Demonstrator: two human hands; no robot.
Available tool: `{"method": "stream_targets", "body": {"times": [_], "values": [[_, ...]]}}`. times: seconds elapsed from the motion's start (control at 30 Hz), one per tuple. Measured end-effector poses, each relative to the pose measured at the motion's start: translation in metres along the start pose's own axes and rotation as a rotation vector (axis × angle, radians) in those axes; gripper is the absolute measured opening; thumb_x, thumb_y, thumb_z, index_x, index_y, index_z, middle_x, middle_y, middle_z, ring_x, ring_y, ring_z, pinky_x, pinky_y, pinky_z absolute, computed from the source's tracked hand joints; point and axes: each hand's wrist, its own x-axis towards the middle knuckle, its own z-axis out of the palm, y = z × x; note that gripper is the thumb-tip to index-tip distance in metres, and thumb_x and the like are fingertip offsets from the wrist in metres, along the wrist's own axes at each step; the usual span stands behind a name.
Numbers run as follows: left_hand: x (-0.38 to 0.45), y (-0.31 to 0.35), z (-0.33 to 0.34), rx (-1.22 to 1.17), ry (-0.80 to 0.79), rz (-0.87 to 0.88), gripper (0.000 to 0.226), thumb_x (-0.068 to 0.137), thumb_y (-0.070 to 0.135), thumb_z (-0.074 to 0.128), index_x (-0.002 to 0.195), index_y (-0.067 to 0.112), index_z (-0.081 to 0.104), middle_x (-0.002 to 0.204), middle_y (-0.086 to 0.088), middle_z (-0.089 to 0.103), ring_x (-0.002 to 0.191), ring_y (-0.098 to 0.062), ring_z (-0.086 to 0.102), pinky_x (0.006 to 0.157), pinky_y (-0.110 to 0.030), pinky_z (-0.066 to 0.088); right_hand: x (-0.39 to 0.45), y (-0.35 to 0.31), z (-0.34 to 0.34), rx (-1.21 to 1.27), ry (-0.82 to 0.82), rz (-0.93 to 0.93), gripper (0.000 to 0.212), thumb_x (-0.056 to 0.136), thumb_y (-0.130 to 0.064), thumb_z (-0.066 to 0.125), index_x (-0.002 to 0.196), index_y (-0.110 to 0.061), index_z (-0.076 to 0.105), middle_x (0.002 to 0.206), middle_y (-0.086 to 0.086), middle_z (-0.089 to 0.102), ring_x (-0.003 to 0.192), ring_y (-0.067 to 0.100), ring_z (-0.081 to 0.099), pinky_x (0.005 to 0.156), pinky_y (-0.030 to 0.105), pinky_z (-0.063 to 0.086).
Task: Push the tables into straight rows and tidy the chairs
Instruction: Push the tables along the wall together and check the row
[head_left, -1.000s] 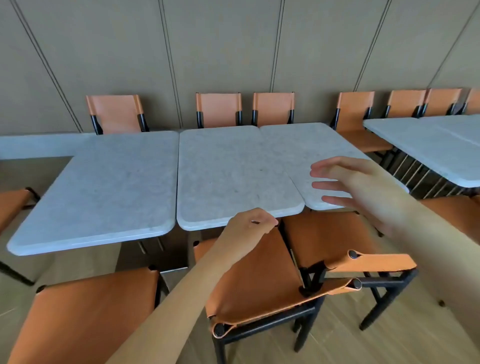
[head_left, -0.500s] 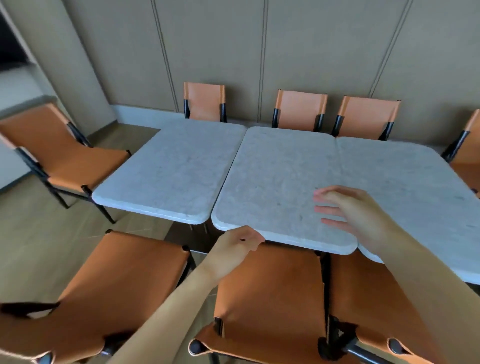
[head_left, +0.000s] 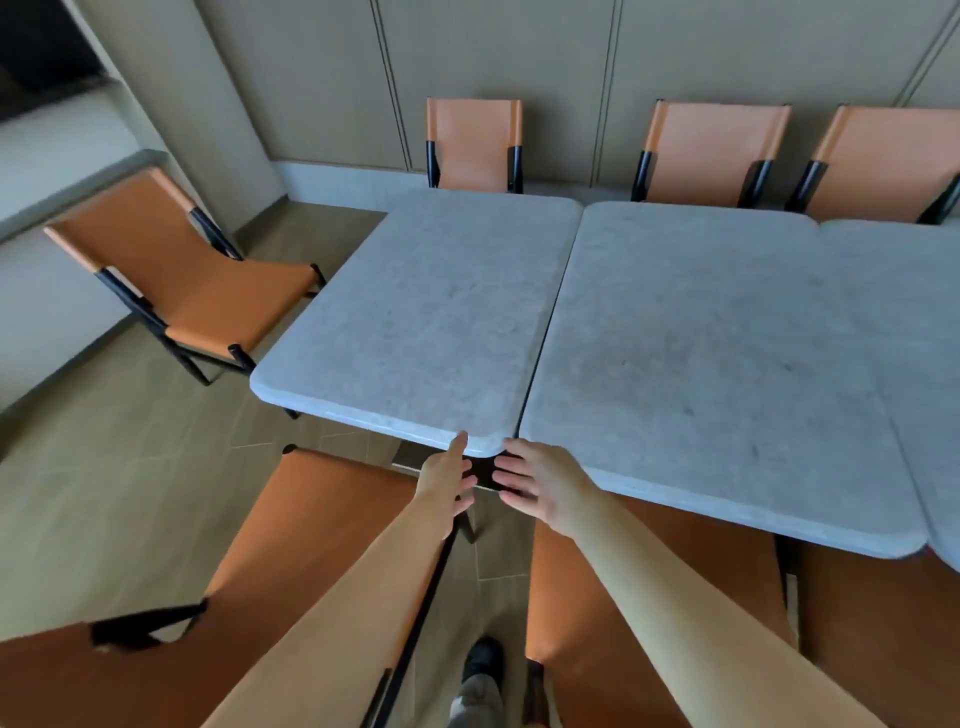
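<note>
Three grey stone-look tables stand side by side: the left table (head_left: 415, 322), the middle table (head_left: 701, 374) and a third table (head_left: 914, 322) at the right edge. A narrow dark gap separates the left and middle tables. My left hand (head_left: 445, 480) reaches to the near right corner of the left table, thumb tip at its edge, fingers spread. My right hand (head_left: 535, 480) is at the near left corner of the middle table, fingers spread below its edge. Neither hand clearly grips anything. An orange chair (head_left: 322, 545) stands below my left arm, another orange chair (head_left: 649, 582) below my right.
One orange chair (head_left: 197, 280) stands angled at the left end of the tables. Three more orange chairs (head_left: 474, 143) (head_left: 711, 150) (head_left: 883, 161) line the panelled wall behind. A low ledge runs along the far left. My shoe (head_left: 483, 660) shows on the wooden floor between the near chairs.
The view has swung left and closer. Both hands have come together at the gap between the left and middle tables; my right hand left the middle tabletop.
</note>
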Motion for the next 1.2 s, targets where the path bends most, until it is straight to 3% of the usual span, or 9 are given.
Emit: {"method": "stream_targets", "body": {"times": [0.1,0.2,0.33,0.43,0.53,0.63,0.97,1.1,1.2], "values": [[0.07,0.013,-0.007,-0.103,-0.024,-0.13,0.039,0.095,0.05,0.064,0.1,0.012,0.058,0.097,-0.004,0.059,0.09,-0.019,0.064,0.072,-0.031,0.052,0.068,0.007,0.041,0.195,0.096,0.136,0.025,0.092,-0.025,0.072,0.11,-0.01,0.063,0.108,0.009,0.068,0.1,0.023,0.068,0.076,0.036,0.057],[0.119,0.014,-0.013,-0.133,-0.011,-0.255,0.04,0.092,0.048,0.069,0.086,0.012,0.054,0.078,-0.004,0.048,0.071,-0.017,0.051,0.07,-0.029,0.049,0.12,0.011,0.067,0.35,0.188,0.228,0.045,0.086,-0.034,0.078,0.117,-0.01,0.057,0.111,0.008,0.063,0.098,0.021,0.066,0.091,0.039,0.056],[0.176,0.01,-0.027,-0.22,0.041,-0.345,0.057,0.084,0.051,0.077,0.118,0.012,0.052,0.098,-0.006,0.054,0.089,-0.018,0.058,0.083,-0.032,0.053,0.164,0.008,0.084,0.557,0.292,0.277,0.066,0.083,-0.041,0.079,0.135,-0.014,0.049,0.126,0.007,0.054,0.116,0.021,0.058,0.104,0.04,0.045],[0.21,0.007,-0.043,-0.357,0.053,-0.346,0.069,0.086,0.047,0.077,0.137,0.008,0.052,0.114,-0.008,0.06,0.098,-0.019,0.061,0.09,-0.033,0.052,0.194,0.015,0.091,0.692,0.335,0.3,0.073,0.08,-0.044,0.082,0.139,-0.014,0.051,0.102,0.004,0.053,0.089,0.019,0.054,0.103,0.039,0.043],[0.236,0.013,-0.06,-0.451,-0.017,-0.332,0.058,0.091,0.045,0.071,0.134,0.008,0.055,0.14,-0.009,0.058,0.122,-0.021,0.059,0.111,-0.034,0.043,0.221,0.024,0.102,0.862,0.315,0.287,0.076,0.079,-0.047,0.082,0.141,-0.017,0.051,0.137,0.006,0.055,0.127,0.024,0.053,0.109,0.04,0.039],[0.26,0.024,-0.076,-0.463,-0.026,-0.331,0.035,0.092,0.038,0.072,0.115,0.014,0.06,0.144,-0.004,0.055,0.129,-0.02,0.054,0.117,-0.037,0.038,0.237,0.025,0.114,0.959,0.337,0.273,0.074,0.08,-0.046,0.081,0.14,-0.014,0.05,0.142,0.01,0.052,0.138,0.028,0.045,0.115,0.043,0.035],[0.263,0.022,-0.058,-0.438,0.002,-0.361,0.064,0.09,0.04,0.073,0.141,0.009,0.048,0.149,-0.012,0.048,0.137,-0.029,0.05,0.11,-0.047,0.047,0.244,0.037,0.096,0.905,0.244,0.251,0.062,0.08,-0.044,0.081,0.126,-0.009,0.059,0.107,0.009,0.067,0.083,0.021,0.07,0.095,0.041,0.056],[0.26,0.024,-0.053,-0.381,0.025,-0.327,0.061,0.093,0.045,0.067,0.138,0.008,0.051,0.145,-0.011,0.055,0.133,-0.027,0.054,0.111,-0.046,0.046,0.233,0.032,0.091,0.888,0.227,0.264,0.038,0.087,-0.037,0.076,0.102,-0.006,0.06,0.149,0.023,0.048,0.14,0.037,0.045,0.084,0.041,0.058],[0.255,0.026,-0.049,-0.347,0.013,-0.308,0.062,0.095,0.046,0.063,0.141,0.006,0.05,0.144,-0.012,0.055,0.133,-0.027,0.054,0.111,-0.047,0.045,0.234,0.031,0.088,0.89,0.194,0.278,0.037,0.086,-0.035,0.076,0.102,-0.007,0.06,0.149,0.023,0.048,0.138,0.037,0.046,0.076,0.04,0.06]]}}
